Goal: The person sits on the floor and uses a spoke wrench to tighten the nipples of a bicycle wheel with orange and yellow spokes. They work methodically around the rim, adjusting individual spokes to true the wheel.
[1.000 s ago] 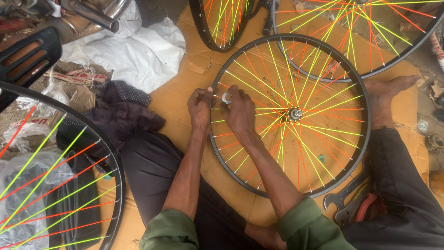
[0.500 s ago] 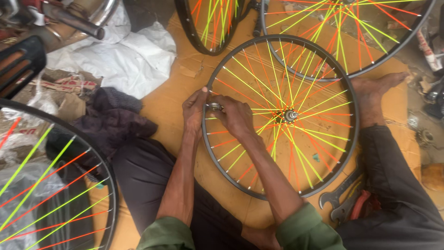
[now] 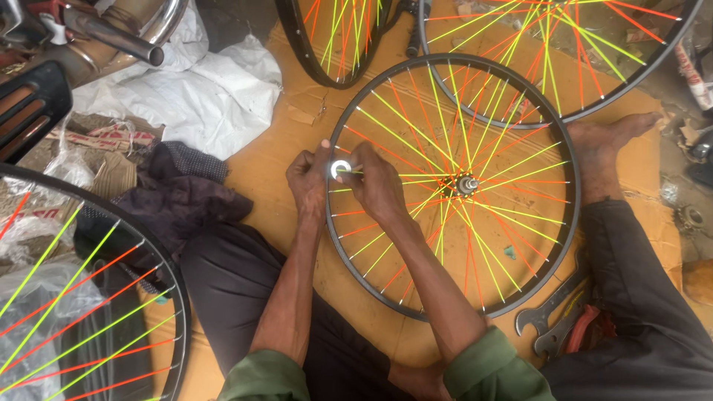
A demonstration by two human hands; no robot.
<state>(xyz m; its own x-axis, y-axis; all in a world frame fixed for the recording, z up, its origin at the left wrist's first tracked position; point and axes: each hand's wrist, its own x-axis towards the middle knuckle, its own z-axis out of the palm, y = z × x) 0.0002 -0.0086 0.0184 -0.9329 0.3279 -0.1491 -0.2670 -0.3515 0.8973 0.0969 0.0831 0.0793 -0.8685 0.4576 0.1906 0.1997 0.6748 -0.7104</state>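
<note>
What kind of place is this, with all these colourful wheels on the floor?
Probably a small bicycle repair workshop, worked at floor level. Both hands, left hand and right hand, work at the rim of a spoked wheel on cardboard, with spanners beside.

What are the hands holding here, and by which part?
Both hands, left and right, pinch a small round silver tool by its edge, against the left rim of the bicycle wheel with coloured spokes.
</note>
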